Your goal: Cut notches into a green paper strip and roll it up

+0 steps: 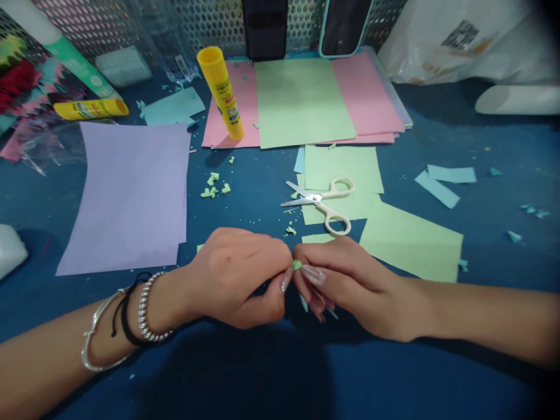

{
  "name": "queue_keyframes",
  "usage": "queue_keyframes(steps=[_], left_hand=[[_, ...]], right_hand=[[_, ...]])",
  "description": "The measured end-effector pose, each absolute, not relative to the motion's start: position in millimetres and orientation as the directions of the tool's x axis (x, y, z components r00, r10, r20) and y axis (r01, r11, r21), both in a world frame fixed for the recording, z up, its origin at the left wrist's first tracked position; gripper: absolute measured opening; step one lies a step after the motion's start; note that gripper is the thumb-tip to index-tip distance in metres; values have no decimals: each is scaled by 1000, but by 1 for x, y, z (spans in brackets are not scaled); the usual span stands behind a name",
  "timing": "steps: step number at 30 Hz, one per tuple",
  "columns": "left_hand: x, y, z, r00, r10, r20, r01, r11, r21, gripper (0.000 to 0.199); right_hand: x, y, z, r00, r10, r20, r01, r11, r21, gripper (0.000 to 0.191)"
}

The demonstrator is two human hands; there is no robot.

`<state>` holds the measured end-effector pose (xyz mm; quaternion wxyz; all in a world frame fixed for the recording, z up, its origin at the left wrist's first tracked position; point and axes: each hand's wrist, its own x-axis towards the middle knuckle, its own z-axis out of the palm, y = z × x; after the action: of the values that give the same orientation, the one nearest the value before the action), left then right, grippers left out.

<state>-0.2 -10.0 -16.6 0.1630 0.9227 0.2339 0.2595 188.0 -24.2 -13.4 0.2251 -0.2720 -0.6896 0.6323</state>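
A tiny piece of green paper [297,265] is pinched between my two hands at the front middle of the table. My left hand [245,274], with bracelets at the wrist, closes thumb and forefinger at its left side. From the right, my right hand [354,280] pinches the same piece between thumb and forefinger; its other fingers curl below. Just beyond the hands lie white-handled scissors [315,199], blades apart, partly on light green paper sheets [413,239]. Several small folded green paper bits [213,191] are scattered to the left of the scissors.
A yellow glue stick [223,96] stands upright before stacked pink and green sheets [301,105]; another yellow tube [91,108] lies left. Purple sheets [131,192] lie at left, blue strips [441,181] at right. Two phones [265,29] lean against a mesh rack behind. A plastic bag [455,41] sits back right.
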Motion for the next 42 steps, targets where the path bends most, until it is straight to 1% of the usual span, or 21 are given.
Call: queue_keyframes(steps=[5,8,12,15,22,27,32,35,37,38,42], left_hand=[[-2,-9,-17,753,491,437,311,-852,421,14],[-3,-9,-18,749,500,434,330,-850,410,14],[-3,-9,-19,759,489,431,329,-858,394,13],[-3,-9,-18,765,483,427,324,-861,392,13],[-3,-10,-16,783,474,403,310,-859,408,14],[-5,-10,-17,777,509,371,336,-833,439,14],[-4,-9,-17,778,533,332,369,-816,445,11],[-3,-10,-16,687,590,424,385,-791,477,10],[-3,-11,-15,641,600,479,376,-789,486,9],[-3,-11,-15,648,588,485,369,-799,475,9],[-6,-11,-18,742,531,409,366,-832,416,17]], right_hand=[[188,-24,-13,-764,644,-41,110,67,-992,18],[188,-25,-12,-761,646,-67,134,56,-989,16],[188,-24,-12,-754,650,-98,166,44,-985,23],[187,-24,-12,-758,649,-62,135,62,-989,26],[188,-23,-15,-768,640,-37,112,78,-991,22],[190,-22,-15,-791,611,2,45,61,-997,25],[192,-22,-15,-795,606,2,54,74,-996,26],[192,-22,-14,-773,633,-40,76,30,-997,26],[191,-22,-14,-767,639,-65,98,16,-995,25],[191,-22,-14,-769,635,-71,108,20,-994,24],[191,-23,-15,-781,621,-67,133,61,-989,22]])
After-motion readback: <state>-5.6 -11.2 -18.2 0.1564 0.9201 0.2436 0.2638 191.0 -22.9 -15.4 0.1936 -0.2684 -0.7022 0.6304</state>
